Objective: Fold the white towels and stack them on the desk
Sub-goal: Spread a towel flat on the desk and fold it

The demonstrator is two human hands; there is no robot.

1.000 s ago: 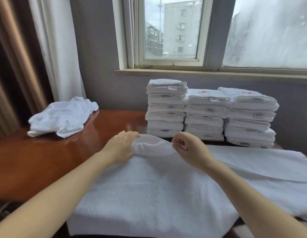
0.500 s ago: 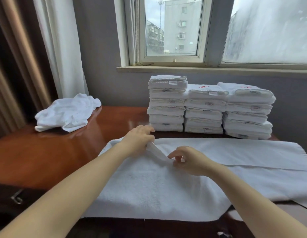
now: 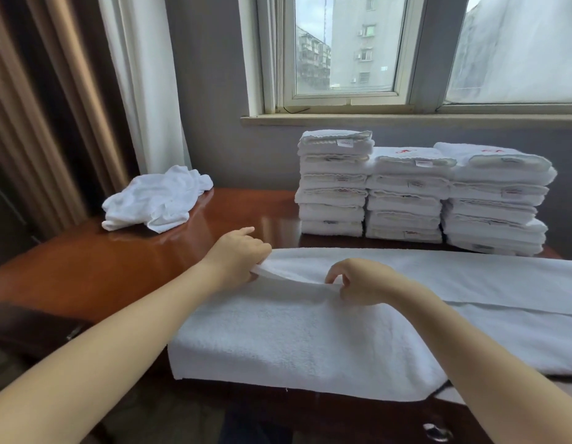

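Note:
A large white towel [image 3: 294, 334] lies spread across the near part of the wooden desk [image 3: 124, 264], its front edge hanging over the desk's rim. My left hand [image 3: 238, 256] pinches the towel's upper left corner, index finger pointing out. My right hand [image 3: 364, 282] pinches the same folded edge a little to the right. Between the hands the edge is lifted slightly. Three stacks of folded white towels [image 3: 406, 193] stand at the back under the window.
A crumpled heap of white towels [image 3: 156, 200] sits at the desk's back left corner, by the curtains [image 3: 86, 91]. The grey wall and window sill [image 3: 406, 118] lie behind the stacks. Bare polished wood shows between the heap and the spread towel.
My left hand has carried the towel corner leftward and away from the right hand, stretching the edge flatter. The view has shifted left.

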